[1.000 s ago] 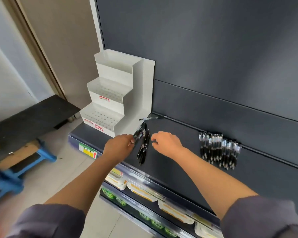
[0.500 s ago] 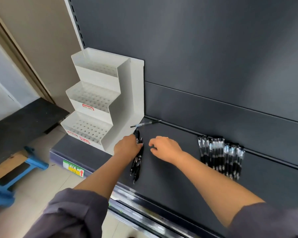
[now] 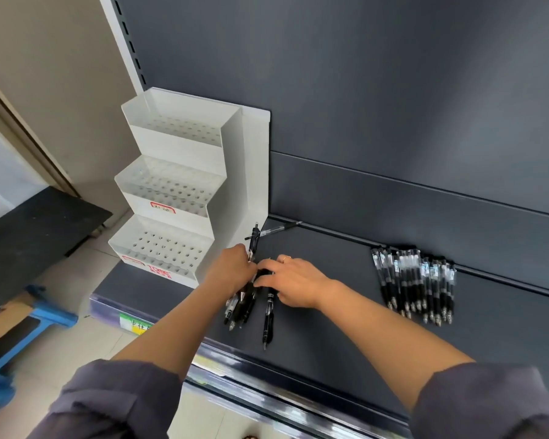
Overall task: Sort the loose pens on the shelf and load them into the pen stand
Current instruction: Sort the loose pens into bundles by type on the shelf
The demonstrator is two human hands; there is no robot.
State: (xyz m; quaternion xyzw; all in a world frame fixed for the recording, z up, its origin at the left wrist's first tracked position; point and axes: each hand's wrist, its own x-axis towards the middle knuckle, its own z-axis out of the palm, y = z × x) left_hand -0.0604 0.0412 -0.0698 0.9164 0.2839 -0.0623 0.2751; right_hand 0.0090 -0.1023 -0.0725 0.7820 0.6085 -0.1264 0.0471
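A white three-tier pen stand (image 3: pixel 168 198) with rows of holes stands at the left end of the dark shelf (image 3: pixel 346 327), all holes bare. My left hand (image 3: pixel 232 270) grips a bunch of black pens (image 3: pixel 241 304), their ends sticking out above and below the fist. My right hand (image 3: pixel 290 282) lies just to the right, fingers touching that bunch and resting over one separate black pen (image 3: pixel 268 318) on the shelf. One single pen (image 3: pixel 274 230) lies by the stand's back corner. A row of several black pens (image 3: pixel 415 285) lies further right.
The shelf's back panel (image 3: pixel 393 122) rises close behind. A black board (image 3: pixel 29 229) and a blue stool (image 3: pixel 23 327) are on the floor to the left. Lower shelves with a price label (image 3: pixel 133 323) sit beneath the front edge.
My left hand has gathered the pens into a tighter bunch and my right hand has closed in on it from the right. One pen now lies apart under my right hand. The view shifted slightly.
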